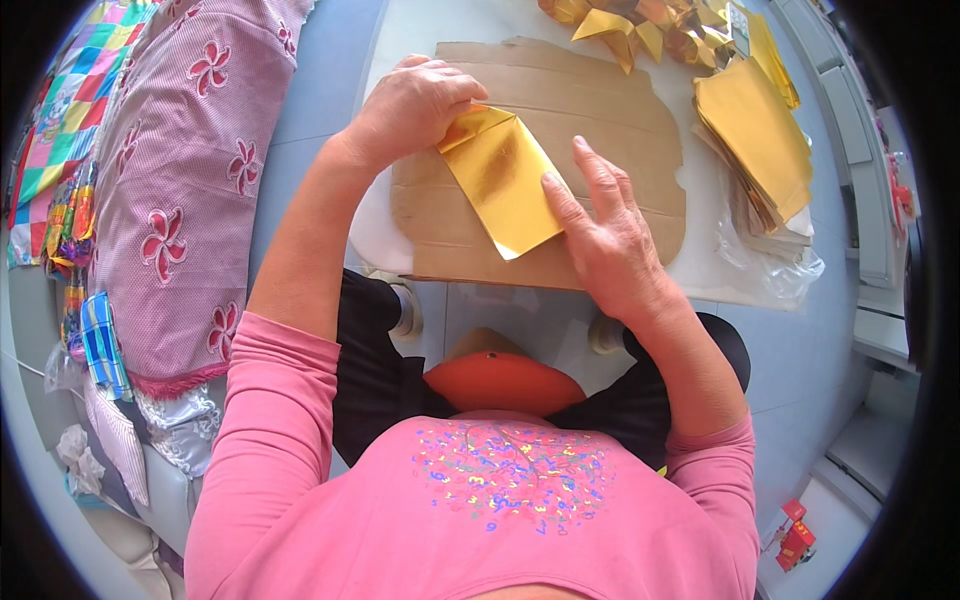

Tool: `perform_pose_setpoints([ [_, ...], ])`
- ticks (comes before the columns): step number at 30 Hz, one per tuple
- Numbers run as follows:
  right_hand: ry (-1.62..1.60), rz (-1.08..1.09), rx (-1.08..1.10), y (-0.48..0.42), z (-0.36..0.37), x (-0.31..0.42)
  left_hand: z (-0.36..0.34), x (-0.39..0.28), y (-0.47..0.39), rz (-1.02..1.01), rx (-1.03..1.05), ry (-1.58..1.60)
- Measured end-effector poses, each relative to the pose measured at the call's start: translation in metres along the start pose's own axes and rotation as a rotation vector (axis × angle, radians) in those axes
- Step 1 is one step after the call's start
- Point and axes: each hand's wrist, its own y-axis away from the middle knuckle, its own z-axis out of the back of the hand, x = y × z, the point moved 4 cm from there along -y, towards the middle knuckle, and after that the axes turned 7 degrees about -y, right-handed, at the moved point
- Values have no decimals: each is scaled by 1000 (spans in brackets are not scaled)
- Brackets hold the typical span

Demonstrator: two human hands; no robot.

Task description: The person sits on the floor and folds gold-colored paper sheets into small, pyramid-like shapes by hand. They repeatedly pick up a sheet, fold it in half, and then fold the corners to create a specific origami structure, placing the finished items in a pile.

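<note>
A folded sheet of shiny gold foil paper [506, 176] lies at a slant over a piece of brown cardboard [622, 112]. Its upper end has a folded-over band and a slanted corner; the lower tip shows a pale fold. My left hand [420, 105] pinches the paper's upper left corner, its thumb hidden behind the fingers. On the other side, my right hand [611, 236] rests with its thumb on the paper's right edge. Its fingers are spread over the cardboard and grip nothing.
Folded gold paper pieces [637, 26] are heaped at the table's [667, 289] far side. A stack of gold paper sheets [757, 135] lies at right on clear plastic [802, 274]. Below the table edge is an orange-red rounded object [502, 382]. A flowered pink cover [195, 150] drapes furniture at left.
</note>
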Motion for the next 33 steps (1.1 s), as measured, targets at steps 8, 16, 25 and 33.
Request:
perform_pose_setpoints([
  [8,84,210,124,2,-8,10,-2,-35,14,-90,-14,-71],
  [16,66,225,118,7,-10,7,2,-58,32,-62,107,221],
  [25,-87,163,-12,11,-4,-1,10,-65,38,-8,242,448],
  [33,-205,-78,-59,13,-8,-8,1,-62,39,14,148,471],
])
